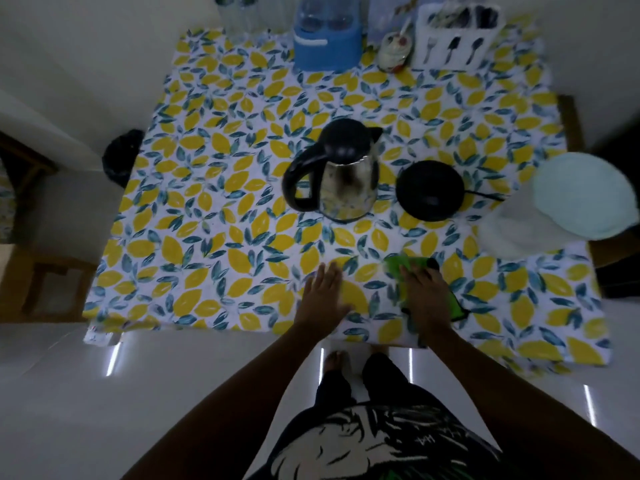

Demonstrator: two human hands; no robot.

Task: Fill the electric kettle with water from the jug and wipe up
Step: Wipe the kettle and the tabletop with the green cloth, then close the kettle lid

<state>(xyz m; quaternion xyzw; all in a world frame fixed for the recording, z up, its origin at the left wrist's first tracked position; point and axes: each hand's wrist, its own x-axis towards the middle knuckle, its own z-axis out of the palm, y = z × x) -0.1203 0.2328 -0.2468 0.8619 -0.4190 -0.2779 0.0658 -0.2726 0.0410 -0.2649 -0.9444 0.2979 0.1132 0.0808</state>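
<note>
A steel electric kettle (pixel 341 174) with a black lid and handle stands mid-table, off its round black base (pixel 430 190), which lies just to its right. A translucent jug (pixel 550 206) with a pale green lid sits at the right edge. My right hand (pixel 426 289) presses flat on a green cloth (pixel 403 266) near the table's front edge. My left hand (pixel 327 292) rests flat on the lemon-print tablecloth (pixel 214 237) beside it, fingers spread, holding nothing.
Along the back edge stand a blue holder with glasses (pixel 327 43), a small jar (pixel 394 51) and a white cutlery caddy (pixel 455 38). Wooden chairs (pixel 38 285) flank the table. A dark bag (pixel 123 157) sits on the floor at left.
</note>
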